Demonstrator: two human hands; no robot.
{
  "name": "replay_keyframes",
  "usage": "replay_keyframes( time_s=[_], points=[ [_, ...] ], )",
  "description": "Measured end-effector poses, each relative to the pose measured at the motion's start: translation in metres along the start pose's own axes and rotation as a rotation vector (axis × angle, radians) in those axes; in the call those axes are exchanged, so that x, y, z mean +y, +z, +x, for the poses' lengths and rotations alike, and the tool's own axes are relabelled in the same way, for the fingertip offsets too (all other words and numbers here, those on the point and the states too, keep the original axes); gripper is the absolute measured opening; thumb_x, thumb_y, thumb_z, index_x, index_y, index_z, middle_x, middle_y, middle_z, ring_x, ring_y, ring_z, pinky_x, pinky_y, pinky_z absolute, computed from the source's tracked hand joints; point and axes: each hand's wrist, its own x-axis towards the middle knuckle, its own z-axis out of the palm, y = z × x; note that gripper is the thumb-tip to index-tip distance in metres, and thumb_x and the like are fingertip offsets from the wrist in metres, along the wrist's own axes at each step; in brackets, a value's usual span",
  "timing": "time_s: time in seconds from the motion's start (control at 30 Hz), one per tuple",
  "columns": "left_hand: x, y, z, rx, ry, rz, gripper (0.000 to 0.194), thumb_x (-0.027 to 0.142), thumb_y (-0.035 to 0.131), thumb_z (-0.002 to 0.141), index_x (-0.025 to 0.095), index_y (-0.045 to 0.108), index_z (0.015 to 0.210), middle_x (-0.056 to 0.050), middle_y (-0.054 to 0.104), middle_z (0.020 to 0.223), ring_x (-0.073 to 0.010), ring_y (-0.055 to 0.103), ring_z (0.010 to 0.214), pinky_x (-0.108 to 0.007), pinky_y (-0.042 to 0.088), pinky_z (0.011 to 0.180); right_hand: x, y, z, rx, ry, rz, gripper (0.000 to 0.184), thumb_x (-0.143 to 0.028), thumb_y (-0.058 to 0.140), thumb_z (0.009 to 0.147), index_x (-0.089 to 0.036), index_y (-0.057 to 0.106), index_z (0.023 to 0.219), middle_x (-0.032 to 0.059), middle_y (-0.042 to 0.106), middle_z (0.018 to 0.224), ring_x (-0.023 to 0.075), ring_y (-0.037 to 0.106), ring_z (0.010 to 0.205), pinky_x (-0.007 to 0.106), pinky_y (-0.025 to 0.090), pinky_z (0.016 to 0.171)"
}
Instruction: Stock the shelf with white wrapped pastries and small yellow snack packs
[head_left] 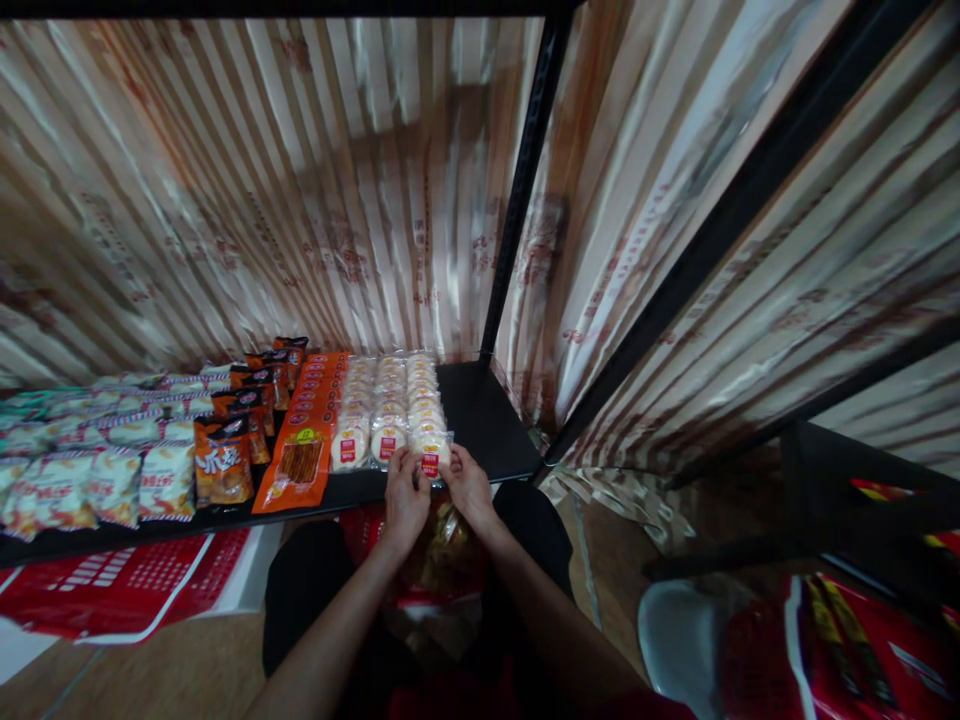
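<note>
Between my two hands is a clear-wrapped round white cracker pack (pixel 430 457) with a red label, at the front of the right-hand row on the black shelf. My left hand (pixel 406 505) grips its left side with bent fingers. On the opposite side, my right hand (pixel 468 490) pinches the edge of the same pack. Rows of similar cracker packs (pixel 388 405) run back along the shelf to the left of it. A flat orange snack bag (pixel 304 435) lies beside these rows.
Brown and orange snack bags (pixel 223 460) and white snack bags (pixel 67 490) line the shelf further left. The black shelf (pixel 487 425) ends at an upright post (pixel 525 190) before a striped curtain (pixel 300 180). Red bags (pixel 135 590) hang below; a pale stool (pixel 679 640) stands right.
</note>
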Motion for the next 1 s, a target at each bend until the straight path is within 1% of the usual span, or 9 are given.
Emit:
replay_keyframes(
  time_s=[0.17,0.33,0.47,0.67,0.83,1.0],
  points=[
    [-0.004,0.006,0.002,-0.024,0.017,0.039,0.026,0.014,0.046,0.077,0.016,0.061,0.097,-0.011,0.05,0.116,-0.0211,0.051,0.109,-0.038,0.04,0.098,0.006,0.002,0.005,-0.002,0.004,-0.064,0.035,-0.021,0.052,0.074,-0.017,0.054,0.109,0.0031,0.065,0.089,0.0135,0.06,0.071,0.026,0.049,0.07],
    [-0.011,0.012,0.002,-0.036,0.035,0.087,0.025,0.013,0.044,0.077,0.014,0.061,0.096,-0.012,0.05,0.115,-0.0213,0.05,0.109,-0.038,0.041,0.097,0.015,0.006,0.008,0.074,-0.039,-0.155,0.038,-0.019,0.054,0.073,-0.016,0.056,0.11,0.0056,0.062,0.093,0.0144,0.06,0.072,0.027,0.049,0.072],
    [-0.016,0.016,0.001,-0.022,0.048,0.101,0.025,0.012,0.044,0.076,0.015,0.061,0.094,-0.012,0.051,0.115,-0.0212,0.05,0.11,-0.038,0.041,0.097,0.02,0.009,0.009,0.093,-0.047,-0.186,0.04,-0.017,0.053,0.072,-0.015,0.056,0.113,0.0072,0.059,0.095,0.0133,0.059,0.07,0.025,0.049,0.07],
    [-0.018,0.018,0.003,-0.048,0.043,0.115,0.027,0.009,0.046,0.074,0.014,0.061,0.097,-0.012,0.05,0.12,-0.0212,0.05,0.112,-0.038,0.041,0.099,0.023,0.012,0.009,0.109,-0.066,-0.222,0.041,-0.019,0.052,0.075,-0.014,0.055,0.116,0.0083,0.058,0.097,0.0133,0.059,0.07,0.025,0.049,0.07],
    [-0.02,0.019,0.001,-0.081,0.045,0.14,0.028,0.01,0.045,0.075,0.012,0.062,0.097,-0.014,0.047,0.126,-0.0226,0.047,0.116,-0.039,0.039,0.101,0.027,0.014,0.01,0.112,-0.057,-0.225,0.041,-0.021,0.052,0.075,-0.016,0.053,0.117,0.0072,0.058,0.097,0.0133,0.06,0.071,0.025,0.049,0.071],
    [-0.017,0.016,-0.007,-0.074,0.116,0.216,0.028,0.009,0.044,0.077,0.013,0.063,0.096,-0.013,0.048,0.125,-0.0238,0.045,0.117,-0.042,0.039,0.1,0.032,0.015,0.013,0.096,-0.063,-0.242,0.04,-0.021,0.052,0.076,-0.015,0.053,0.116,0.0073,0.058,0.097,0.0141,0.06,0.073,0.026,0.048,0.072]
  ],
)
